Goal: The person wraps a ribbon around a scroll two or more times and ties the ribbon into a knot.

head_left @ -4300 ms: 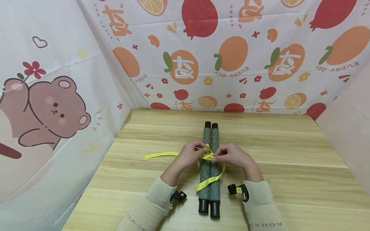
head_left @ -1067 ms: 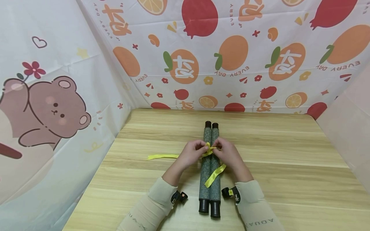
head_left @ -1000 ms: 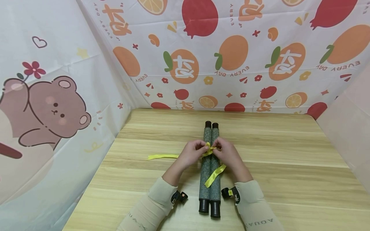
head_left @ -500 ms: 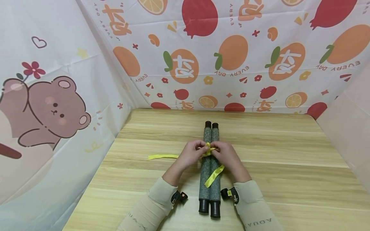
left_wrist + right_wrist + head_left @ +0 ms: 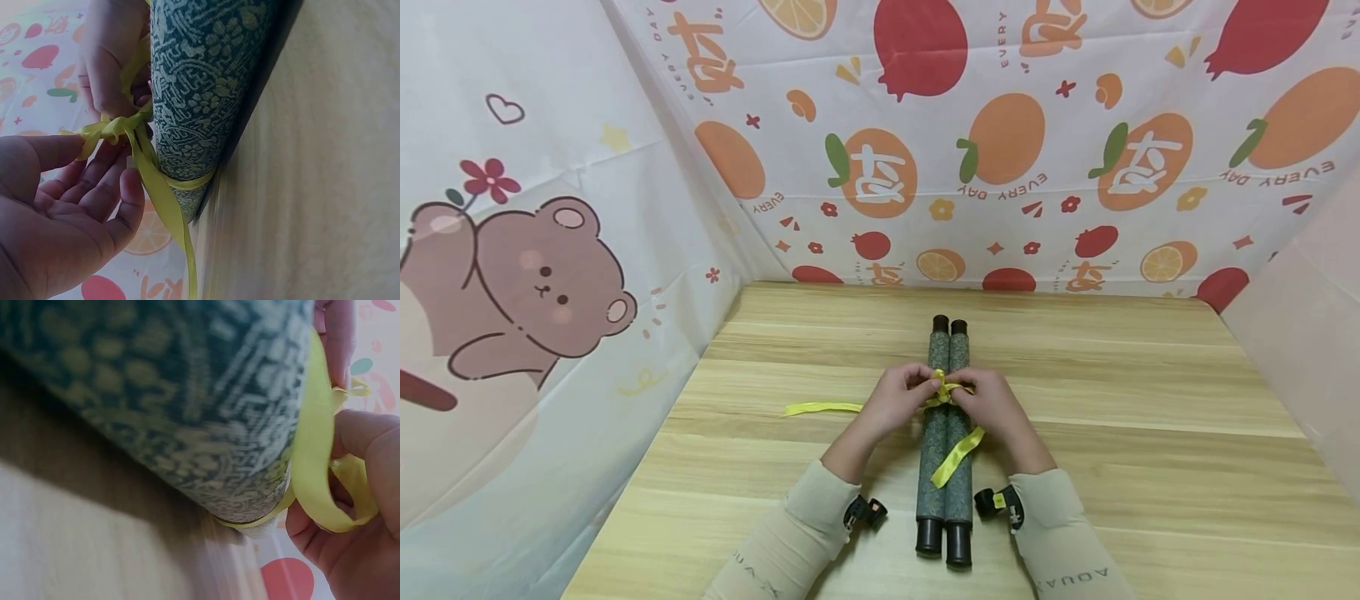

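A double-rolled scroll (image 5: 932,467) in green patterned cloth with dark end knobs lies lengthwise on the table. Around its middle runs a yellow ribbon (image 5: 956,461), knotted on top, with one tail to the left and one across the lower rolls. My left hand (image 5: 895,397) pinches a ribbon loop at the knot between thumb and finger; the left wrist view shows the knot (image 5: 115,128) close to the fingertips. On the other side, my right hand (image 5: 988,400) pinches the ribbon just right of the knot. In the right wrist view a ribbon loop (image 5: 353,487) passes between its fingers.
The wooden table (image 5: 1150,433) reaches back to a fruit-printed cloth (image 5: 1075,167). A bear-printed cloth (image 5: 550,275) hangs along the left side. Small black cameras (image 5: 865,510) sit at both wrists.
Since the earliest frame my right hand has moved left and closer to the knot, and the lower ribbon tail has shifted right. During the last second only the right fingers shift slightly; my left hand stays.
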Action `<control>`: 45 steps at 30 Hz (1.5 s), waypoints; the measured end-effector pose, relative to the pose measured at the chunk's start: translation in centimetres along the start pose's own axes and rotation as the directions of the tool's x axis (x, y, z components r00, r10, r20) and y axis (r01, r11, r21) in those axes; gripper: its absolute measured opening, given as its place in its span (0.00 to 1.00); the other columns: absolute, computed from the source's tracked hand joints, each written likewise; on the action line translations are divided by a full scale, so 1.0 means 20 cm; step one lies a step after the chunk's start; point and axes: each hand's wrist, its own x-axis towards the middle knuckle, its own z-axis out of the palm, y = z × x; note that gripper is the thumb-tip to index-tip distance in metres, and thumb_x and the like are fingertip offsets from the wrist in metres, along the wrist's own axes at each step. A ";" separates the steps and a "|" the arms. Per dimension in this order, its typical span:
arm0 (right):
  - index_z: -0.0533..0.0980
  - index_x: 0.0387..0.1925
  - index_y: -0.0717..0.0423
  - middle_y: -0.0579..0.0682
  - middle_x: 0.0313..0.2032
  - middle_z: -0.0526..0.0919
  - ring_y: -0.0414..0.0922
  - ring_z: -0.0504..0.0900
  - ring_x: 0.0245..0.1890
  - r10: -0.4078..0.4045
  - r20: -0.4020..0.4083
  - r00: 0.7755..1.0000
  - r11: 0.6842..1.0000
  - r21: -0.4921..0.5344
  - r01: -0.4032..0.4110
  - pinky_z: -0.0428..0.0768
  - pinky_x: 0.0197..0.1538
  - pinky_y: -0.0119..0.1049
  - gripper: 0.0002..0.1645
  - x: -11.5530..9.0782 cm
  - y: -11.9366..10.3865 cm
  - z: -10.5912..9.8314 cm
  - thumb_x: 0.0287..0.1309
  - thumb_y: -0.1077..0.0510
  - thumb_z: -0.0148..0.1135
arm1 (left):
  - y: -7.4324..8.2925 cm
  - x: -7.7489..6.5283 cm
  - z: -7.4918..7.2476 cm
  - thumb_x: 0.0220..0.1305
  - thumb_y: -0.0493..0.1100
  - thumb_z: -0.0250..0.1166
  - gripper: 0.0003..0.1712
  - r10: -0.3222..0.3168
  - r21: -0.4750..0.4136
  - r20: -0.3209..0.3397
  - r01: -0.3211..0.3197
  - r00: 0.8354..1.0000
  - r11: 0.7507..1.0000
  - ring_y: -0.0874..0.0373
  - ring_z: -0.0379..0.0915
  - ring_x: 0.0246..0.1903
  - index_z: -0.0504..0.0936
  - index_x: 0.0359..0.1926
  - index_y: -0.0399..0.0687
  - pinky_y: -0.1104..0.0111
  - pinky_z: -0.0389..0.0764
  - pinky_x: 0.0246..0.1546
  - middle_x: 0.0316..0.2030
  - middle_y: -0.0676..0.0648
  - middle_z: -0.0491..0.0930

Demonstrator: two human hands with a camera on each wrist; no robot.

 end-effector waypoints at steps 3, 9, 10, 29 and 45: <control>0.85 0.44 0.56 0.50 0.43 0.87 0.45 0.82 0.42 0.013 0.018 1.000 0.999 0.031 -0.013 0.80 0.45 0.39 0.13 0.00 0.00 -0.01 0.58 0.65 0.61 | 0.00 0.00 0.00 0.70 0.43 0.61 0.09 0.004 0.009 -0.003 -0.004 1.000 1.000 0.52 0.80 0.38 0.84 0.43 0.43 0.60 0.82 0.39 0.38 0.46 0.84; 0.85 0.43 0.54 0.50 0.45 0.86 0.47 0.81 0.46 0.060 0.075 0.995 0.991 0.112 -0.068 0.79 0.48 0.41 0.12 -0.01 0.00 -0.04 0.59 0.63 0.61 | 0.01 0.00 0.00 0.70 0.42 0.61 0.09 0.008 0.012 0.002 -0.008 1.000 1.000 0.48 0.79 0.36 0.83 0.43 0.42 0.64 0.80 0.36 0.36 0.43 0.84; 0.85 0.43 0.53 0.49 0.45 0.86 0.46 0.81 0.46 0.066 0.078 0.995 0.991 0.112 -0.075 0.79 0.48 0.41 0.12 -0.01 0.00 -0.04 0.60 0.62 0.61 | 0.01 0.00 -0.01 0.70 0.42 0.61 0.09 0.013 0.009 0.005 -0.013 1.000 1.000 0.47 0.79 0.36 0.83 0.43 0.42 0.64 0.80 0.35 0.35 0.43 0.84; 0.82 0.35 0.51 0.49 0.39 0.87 0.46 0.83 0.42 -0.003 -0.062 0.998 0.997 0.073 0.007 0.80 0.46 0.43 0.05 0.00 0.02 0.01 0.62 0.64 0.62 | 0.00 0.00 0.00 0.70 0.42 0.61 0.08 0.032 -0.019 -0.019 -0.032 0.999 0.999 0.56 0.80 0.35 0.83 0.42 0.42 0.58 0.83 0.38 0.37 0.45 0.85; 0.86 0.43 0.55 0.51 0.47 0.86 0.48 0.79 0.48 0.062 0.068 0.996 0.974 0.213 -0.076 0.78 0.47 0.37 0.14 0.00 0.01 -0.04 0.58 0.65 0.59 | -0.01 0.00 -0.02 0.70 0.42 0.61 0.09 0.006 -0.022 -0.017 -0.006 1.000 1.000 0.56 0.81 0.38 0.83 0.43 0.43 0.61 0.83 0.41 0.39 0.45 0.85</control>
